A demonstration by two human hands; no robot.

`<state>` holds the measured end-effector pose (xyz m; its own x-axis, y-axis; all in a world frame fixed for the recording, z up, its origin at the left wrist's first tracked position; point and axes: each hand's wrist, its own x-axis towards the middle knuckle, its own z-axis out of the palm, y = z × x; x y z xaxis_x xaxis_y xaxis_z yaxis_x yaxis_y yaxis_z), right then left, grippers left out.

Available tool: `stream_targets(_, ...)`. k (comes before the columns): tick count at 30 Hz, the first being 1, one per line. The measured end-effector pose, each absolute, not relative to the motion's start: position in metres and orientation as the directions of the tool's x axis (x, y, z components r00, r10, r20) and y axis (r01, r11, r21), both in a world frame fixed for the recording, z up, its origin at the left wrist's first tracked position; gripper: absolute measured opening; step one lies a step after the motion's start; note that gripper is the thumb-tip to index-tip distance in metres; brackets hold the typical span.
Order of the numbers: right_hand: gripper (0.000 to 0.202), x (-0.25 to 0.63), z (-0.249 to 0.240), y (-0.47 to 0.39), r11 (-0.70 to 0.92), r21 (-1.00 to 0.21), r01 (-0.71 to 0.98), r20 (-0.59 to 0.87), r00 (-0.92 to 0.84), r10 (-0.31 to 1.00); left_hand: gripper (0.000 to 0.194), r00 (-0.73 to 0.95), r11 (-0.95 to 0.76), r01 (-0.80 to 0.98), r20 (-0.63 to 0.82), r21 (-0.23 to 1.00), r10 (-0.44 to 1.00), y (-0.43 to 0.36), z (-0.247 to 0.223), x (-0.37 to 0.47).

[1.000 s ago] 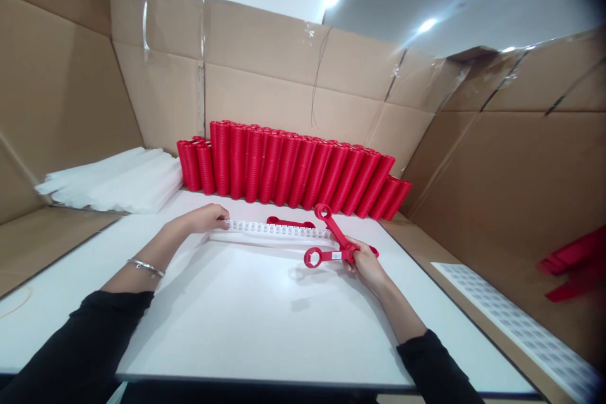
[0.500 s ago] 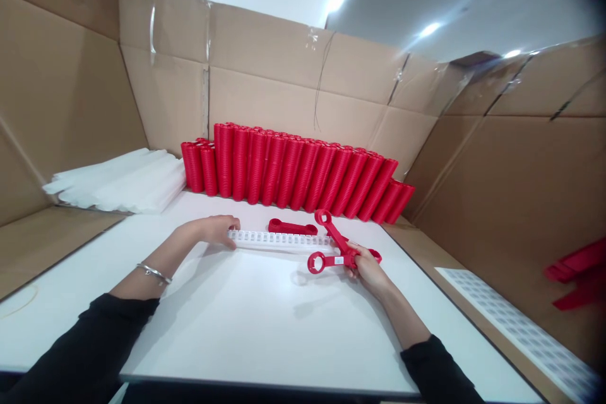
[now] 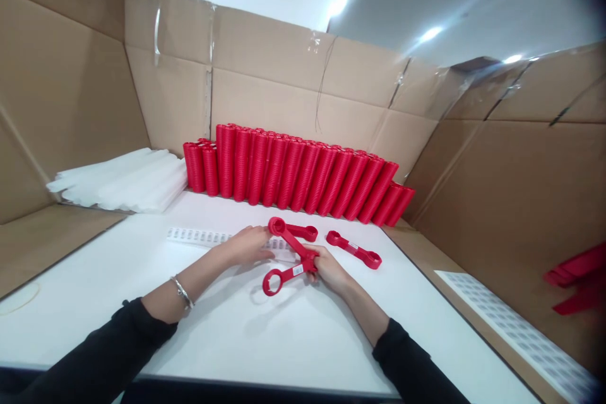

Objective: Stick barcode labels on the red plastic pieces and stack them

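Note:
My right hand (image 3: 330, 270) is closed around two red plastic link pieces (image 3: 297, 246), each with a ring at its end, spread in a V; the lower one bears a white label. My left hand (image 3: 249, 245) has thumb and fingers apart, its fingertips beside the upper piece's ring; whether they touch it is unclear. Under it lies a white strip of labels (image 3: 196, 237), partly covered by the hand and the red pieces. Another red link (image 3: 303, 232) lies just behind the held ones, partly hidden. To the right rests a labelled red link (image 3: 354, 249).
Stacked red ribbed columns (image 3: 303, 170) stand along the back of the white table (image 3: 227, 334). White foam-like sleeves (image 3: 123, 180) are piled at the back left. A label sheet (image 3: 516, 328) lies at the right, and cardboard walls (image 3: 265, 44) enclose the table.
My right hand has moved left with two red links, leaving one labelled link on the table. My left hand has let go of the label strip's end and moved right; the strip has shifted left.

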<state>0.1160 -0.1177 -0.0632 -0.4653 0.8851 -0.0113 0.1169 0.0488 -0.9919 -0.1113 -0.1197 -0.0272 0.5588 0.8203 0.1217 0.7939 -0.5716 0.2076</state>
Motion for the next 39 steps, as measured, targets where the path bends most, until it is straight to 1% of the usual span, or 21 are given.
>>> stream_targets(2, 0.057, 0.096, -0.063, -0.115, 0.046, -0.994, 0.100, -0.010, -0.504, 0.864, 0.033, 0.549, -0.556, 0.811, 0.091, 0.183, 0.831, -0.119, -0.028, -0.111)
stream_targets(4, 0.057, 0.085, -0.062, -0.113, 0.029, -0.996, 0.088, -0.020, -0.515, 0.857, 0.033, 0.529, -0.532, 0.828, 0.067, 0.178, 0.846, -0.118, -0.028, -0.118)
stream_targets(7, 0.058, 0.081, -0.061, -0.112, -0.006, -0.997, 0.080, -0.046, -0.502, 0.864, 0.032, 0.497, -0.503, 0.843, 0.082, 0.192, 0.864, -0.114, -0.027, -0.130)
stream_targets(12, 0.060, 0.085, -0.061, -0.117, -0.058, -0.998, 0.026, -0.063, -0.510, 0.858, 0.024, 0.455, -0.475, 0.857, 0.139, 0.198, 0.879, -0.112, -0.023, -0.135)
stream_targets(14, 0.060, 0.085, -0.061, -0.119, -0.078, -0.997, -0.016, -0.058, -0.522, 0.851, 0.026, 0.457, -0.484, 0.850, 0.167, 0.207, 0.874, -0.114, -0.022, -0.133)
stream_targets(18, 0.051, 0.084, -0.065, -0.118, -0.104, -0.986, -0.134, -0.026, -0.488, 0.872, 0.039, 0.524, -0.582, 0.785, 0.271, 0.213, 0.807, -0.121, -0.019, -0.129)
stream_targets(22, 0.044, 0.085, -0.069, -0.116, -0.119, -0.975, -0.186, -0.020, -0.460, 0.888, 0.035, 0.524, -0.611, 0.764, 0.355, 0.205, 0.774, -0.121, -0.019, -0.127)
stream_targets(25, 0.044, 0.085, -0.069, -0.116, -0.116, -0.975, -0.191, -0.014, -0.466, 0.885, 0.029, 0.537, -0.629, 0.753, 0.371, 0.193, 0.757, -0.119, -0.021, -0.127)
stream_targets(27, 0.048, 0.084, -0.067, -0.118, -0.107, -0.977, -0.182, -0.008, -0.476, 0.880, 0.028, 0.548, -0.633, 0.757, 0.372, 0.161, 0.750, -0.118, -0.023, -0.125)
stream_targets(31, 0.054, 0.083, -0.063, -0.121, -0.092, -0.984, -0.150, -0.007, -0.487, 0.873, 0.038, 0.552, -0.626, 0.776, 0.393, 0.081, 0.736, -0.121, -0.028, -0.121)
stream_targets(36, 0.053, 0.080, -0.059, -0.124, -0.093, -0.987, -0.133, -0.018, -0.478, 0.878, 0.021, 0.573, -0.672, 0.736, 0.449, 0.087, 0.686, -0.119, -0.035, -0.114)
stream_targets(39, 0.053, 0.082, -0.056, -0.124, -0.095, -0.993, -0.064, -0.053, -0.476, 0.878, 0.020, 0.579, -0.676, 0.731, 0.445, 0.086, 0.683, -0.117, -0.038, -0.111)
